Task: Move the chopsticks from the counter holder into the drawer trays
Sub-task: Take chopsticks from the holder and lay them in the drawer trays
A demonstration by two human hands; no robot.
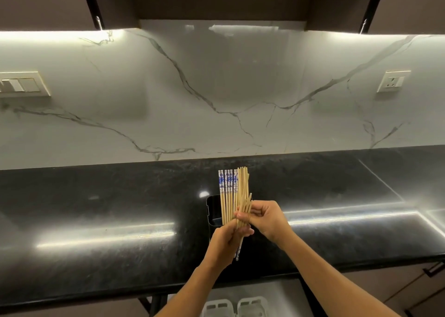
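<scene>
**Both hands on one chopstick bundle, over the holder**

Counts first. You held a single bundle of chopsticks [228, 196], standing roughly upright and fanned flat.
- About seven had blue-and-white patterned tops, on the left of the fan.
- About five or six were plain pale wood, on the right. They overlapped, so neither count was exact.
- At least one was flipped, with its patterned end poking out below your left hand [224, 244].

Grip: your left hand was wrapped around the lower part of the bundle. Your right hand [267, 220] had its fingers curled round the middle from the right side. Both hands were closed on the sticks.

Location: the bundle sat directly over the one holder [213, 210], a black glossy box with rounded corners. I couldn't tell whether any tips were inside it. The holder stood on the counter [96, 208], which was polished black speckled stone.

Two white plastic trays [252, 303] with slotted ends showed below the counter's front edge, well apart from the sticks.

Backsplash [216, 87] was white marble with grey veins. There were two wall plates: a switch plate [24, 84] on the left and a socket [393, 81] on the right.
</scene>
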